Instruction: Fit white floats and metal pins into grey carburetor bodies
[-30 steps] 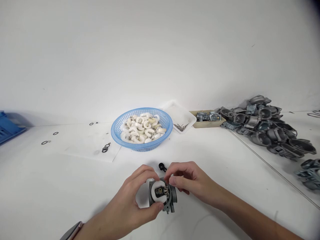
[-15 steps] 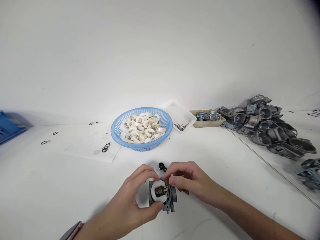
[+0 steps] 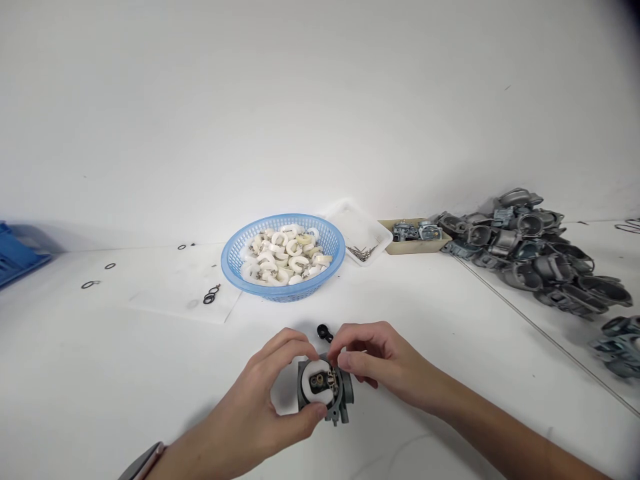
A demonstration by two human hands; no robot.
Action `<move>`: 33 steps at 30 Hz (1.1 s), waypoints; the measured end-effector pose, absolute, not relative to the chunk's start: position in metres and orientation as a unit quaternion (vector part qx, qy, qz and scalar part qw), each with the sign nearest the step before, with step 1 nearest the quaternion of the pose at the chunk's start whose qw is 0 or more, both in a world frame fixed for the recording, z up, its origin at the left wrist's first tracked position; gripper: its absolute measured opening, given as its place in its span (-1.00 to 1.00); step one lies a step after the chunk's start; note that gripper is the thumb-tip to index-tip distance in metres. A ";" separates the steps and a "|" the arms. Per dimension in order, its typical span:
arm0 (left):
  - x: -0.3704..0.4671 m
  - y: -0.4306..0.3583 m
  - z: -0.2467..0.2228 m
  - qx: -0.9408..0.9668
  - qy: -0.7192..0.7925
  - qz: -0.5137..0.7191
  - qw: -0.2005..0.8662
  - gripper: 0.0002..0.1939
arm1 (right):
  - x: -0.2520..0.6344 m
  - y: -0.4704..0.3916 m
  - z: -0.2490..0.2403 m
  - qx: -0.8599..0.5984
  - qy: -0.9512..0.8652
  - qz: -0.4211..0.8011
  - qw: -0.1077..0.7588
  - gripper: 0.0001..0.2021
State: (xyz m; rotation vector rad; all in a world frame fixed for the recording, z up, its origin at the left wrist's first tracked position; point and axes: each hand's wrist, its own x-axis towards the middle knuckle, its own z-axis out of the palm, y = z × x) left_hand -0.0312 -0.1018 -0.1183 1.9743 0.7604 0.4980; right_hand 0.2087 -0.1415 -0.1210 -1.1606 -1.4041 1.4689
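A grey metal carburetor body (image 3: 346, 392) lies on the white table with a white C-shaped float (image 3: 311, 383) set in its round opening. My left hand (image 3: 280, 393) grips the float between thumb and fingertips, thumb at the near edge and fingers at the far edge. At the upper right of the body, my right hand (image 3: 367, 353) has thumb and index finger pinched together near the brass fitting; whatever lies between them is too small to make out. A small black part (image 3: 324, 333) sits just beyond the body.
A blue basket (image 3: 233, 283) holds white floats. Behind it are a white tray (image 3: 383, 241) with thin pins and a beige box (image 3: 414, 247) of metal parts. Carburetor bodies (image 3: 530, 260) are piled at right. Black rings (image 3: 210, 297) and a blue crate (image 3: 17, 257) are at left.
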 end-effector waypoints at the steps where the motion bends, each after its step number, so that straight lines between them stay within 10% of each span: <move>1: -0.031 -0.102 -0.118 0.804 0.310 0.202 0.465 -0.63 | 0.209 -0.141 -0.121 -0.457 -0.552 0.578 0.391 -0.76; 23: -0.030 -0.102 -0.110 0.805 0.319 0.183 0.465 -0.67 | 0.208 -0.141 -0.120 -0.453 -0.554 0.574 0.398 -0.79; 33: -0.038 -0.097 -0.122 0.760 0.382 0.196 0.489 -0.71 | 0.199 -0.153 -0.119 -0.453 -0.734 0.352 0.363 -0.66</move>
